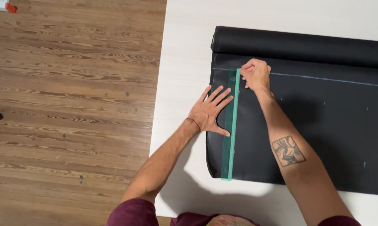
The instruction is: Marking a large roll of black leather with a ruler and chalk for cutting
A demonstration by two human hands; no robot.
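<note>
My left hand [207, 112] lay flat, fingers spread, open grip pressing the long translucent green plastic ruler [230, 125] onto the black fabric sheet [314, 125]. The ruler ran up the fabric near its left edge, on the pale white counter [184, 54]. My right hand [256, 74] sat at the ruler's top end on a faint chalk line [322, 79], fingers curled closed; what they pinched, I couldn't tell.

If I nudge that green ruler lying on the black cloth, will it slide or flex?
The green ruler looks thin, translucent and straight, so probably rigid plastic that may flex slightly. It lies flat on the black fabric, which likely grips it a little. The left hand presses beside it, suggesting it may shift when unheld.
</note>
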